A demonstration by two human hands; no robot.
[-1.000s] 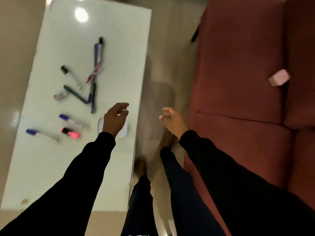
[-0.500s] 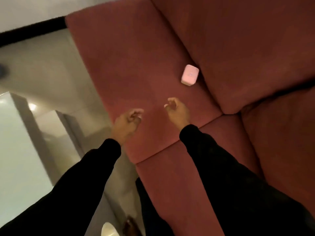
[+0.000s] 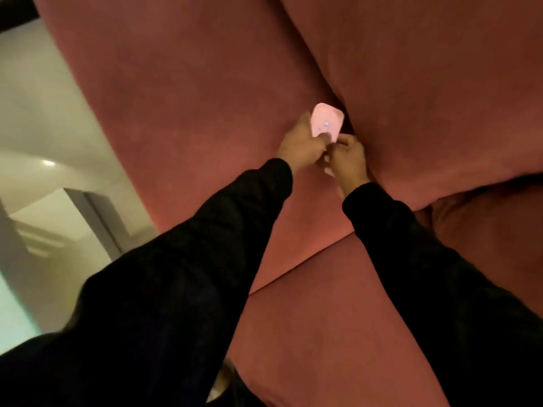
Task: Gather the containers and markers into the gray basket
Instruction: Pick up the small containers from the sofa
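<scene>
A small pink container (image 3: 326,121) with a tiny blue mark on its top is lifted slightly off the red sofa seat (image 3: 191,113), close to the back cushion. My left hand (image 3: 299,146) grips its left side, thumb on top. My right hand (image 3: 349,161) pinches its lower right edge, and a pale pink bit (image 3: 328,170) shows under those fingers. Both arms wear black sleeves. Neither the markers nor the gray basket are in view.
The sofa's back cushion (image 3: 426,83) rises right behind the container, and a second seat cushion (image 3: 323,333) lies nearer to me. Glossy pale floor (image 3: 44,113) runs along the left. A corner of the white table (image 3: 11,318) shows at the lower left edge.
The view has swung from the table with the markers to the sofa. Both hands reached forward to the pink container and closed on it.
</scene>
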